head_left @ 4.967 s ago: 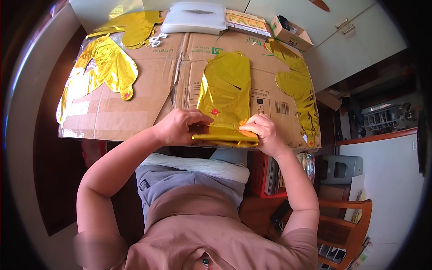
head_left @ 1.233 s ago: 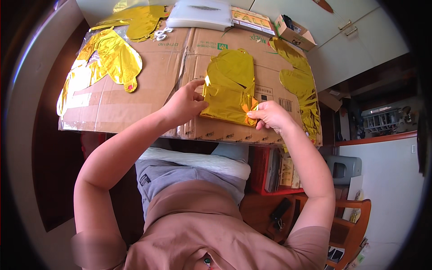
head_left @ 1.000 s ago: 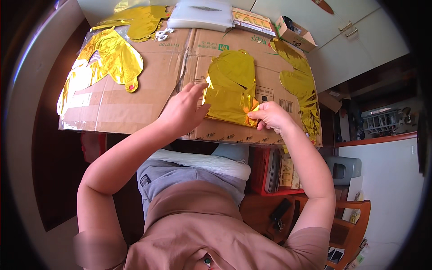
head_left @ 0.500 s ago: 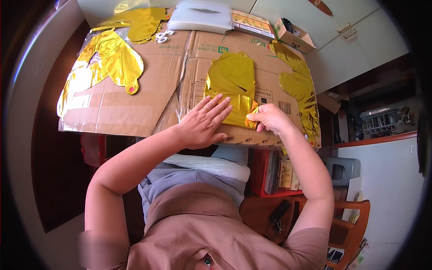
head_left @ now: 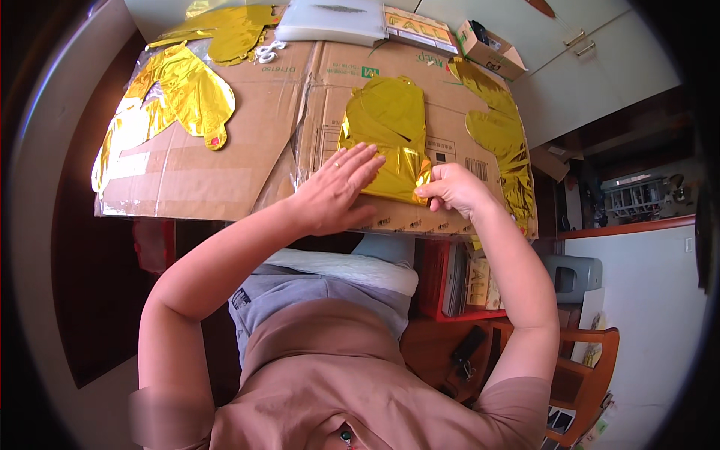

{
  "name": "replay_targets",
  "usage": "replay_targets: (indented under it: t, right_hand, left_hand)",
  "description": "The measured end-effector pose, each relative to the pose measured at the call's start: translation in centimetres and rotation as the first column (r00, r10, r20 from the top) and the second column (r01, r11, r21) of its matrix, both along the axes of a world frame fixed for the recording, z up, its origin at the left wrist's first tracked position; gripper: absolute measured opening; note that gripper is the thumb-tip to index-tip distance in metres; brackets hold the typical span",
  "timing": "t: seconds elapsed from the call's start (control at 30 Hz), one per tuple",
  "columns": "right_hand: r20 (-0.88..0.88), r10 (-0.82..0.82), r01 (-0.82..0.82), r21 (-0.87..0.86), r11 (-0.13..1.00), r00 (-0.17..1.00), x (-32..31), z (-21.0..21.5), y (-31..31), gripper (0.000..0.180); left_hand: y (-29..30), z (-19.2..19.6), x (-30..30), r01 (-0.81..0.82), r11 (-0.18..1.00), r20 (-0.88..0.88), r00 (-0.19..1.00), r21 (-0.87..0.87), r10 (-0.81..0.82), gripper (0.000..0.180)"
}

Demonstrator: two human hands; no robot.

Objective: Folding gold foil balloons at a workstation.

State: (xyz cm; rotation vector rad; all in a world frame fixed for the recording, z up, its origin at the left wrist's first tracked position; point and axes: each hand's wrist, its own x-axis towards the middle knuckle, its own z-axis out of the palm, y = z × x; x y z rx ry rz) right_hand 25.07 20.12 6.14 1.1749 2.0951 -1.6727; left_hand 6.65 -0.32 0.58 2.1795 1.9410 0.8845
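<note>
A flat gold foil balloon (head_left: pixel 386 112) lies on the cardboard in front of me, its lower part folded over and creased. My left hand (head_left: pixel 339 189) rests at its lower left edge, fingers stretched out together and thumb low beside them. At the lower right corner my right hand (head_left: pixel 456 192) pinches the foil between thumb and forefinger. The pinched corner looks crumpled and shiny. Another gold foil balloon (head_left: pixel 196 101) lies flat to the left, with a small red spot on its tab. Along the right edge of the cardboard stretches a third one (head_left: pixel 501 135).
Cardboard (head_left: pixel 217 176) covers the table. At the back are more gold foil (head_left: pixel 234 37), a white cord (head_left: pixel 270 51), a translucent plastic case (head_left: pixel 330 24), a printed box (head_left: pixel 421 34) and a small open carton (head_left: pixel 491 52). A red crate (head_left: pixel 431 281) stands below the table's right side.
The folded foil's right corner has been drawn flatter, and its lower edge is straighter. My right hand keeps its pinch there. My left hand has tilted slightly, its thumb nearer the fingers.
</note>
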Motion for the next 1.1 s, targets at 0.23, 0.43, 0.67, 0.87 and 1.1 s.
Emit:
replay_targets:
  t: [0.23,0.43,0.67,0.87,1.1]
  right_hand:
    - [0.074,-0.040,0.040,-0.004,0.999,0.996,-0.5,-0.3,0.9,0.009]
    - [0.020,-0.121,0.122,-0.128,0.984,0.992,-0.6,-0.6,1.8,0.014]
    - [0.064,-0.065,0.060,0.073,0.995,0.996,-0.4,-0.3,0.7,0.016]
    - [0.019,-0.077,0.074,0.141,0.987,0.997,-0.3,0.6,-1.0,0.024]
    - [-0.016,-0.049,0.051,0.144,0.988,0.999,-0.2,0.2,-0.7,0.030]
  left_hand:
    - [-0.2,0.4,-1.5,0.063,0.994,0.066,0.995,0.090,-0.069,0.051]
    - [0.5,0.0,-2.1,0.127,0.979,-0.054,0.991,0.158,-0.120,0.026]
    - [0.1,-0.1,-2.2,0.147,0.985,-0.044,0.989,0.095,-0.143,0.028]
    - [-0.7,0.6,-1.8,0.132,0.991,-0.092,0.987,-0.014,-0.133,0.047]
    - [-0.8,0.4,-1.9,0.142,0.989,-0.181,0.975,0.037,-0.133,0.048]
